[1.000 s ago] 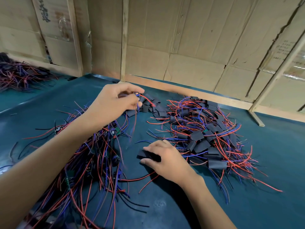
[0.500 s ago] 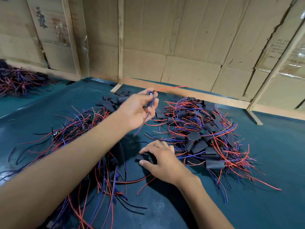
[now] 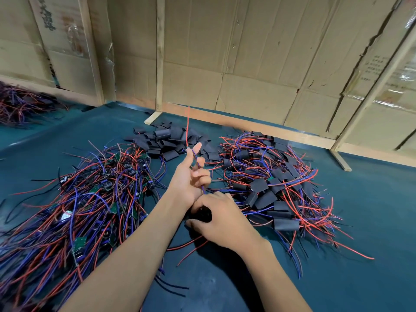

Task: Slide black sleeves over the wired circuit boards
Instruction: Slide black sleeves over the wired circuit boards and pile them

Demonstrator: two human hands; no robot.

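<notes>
My left hand point(image 3: 191, 176) is raised over the green table and pinches the red and blue wires point(image 3: 188, 129) of one circuit board; the red wire points up past my fingertips. Just below it, my right hand point(image 3: 222, 219) grips a black sleeve point(image 3: 203, 215) against the table, with the blue wire running down into it. The board itself is hidden by my hands. A pile of bare wired boards point(image 3: 94, 199) lies at the left. Loose black sleeves point(image 3: 171, 140) are heaped at the back centre. Sleeved boards point(image 3: 274, 183) are piled at the right.
Cardboard walls with wooden posts point(image 3: 159, 55) close off the back of the green table point(image 3: 360, 255). Another tangle of wires point(image 3: 20, 104) lies at the far left. A wooden foot point(image 3: 342, 161) rests on the table at the right.
My left hand carried the wired board from the left pile toward the centre and lowered it to my right hand. My right hand stayed put on the black sleeve.
</notes>
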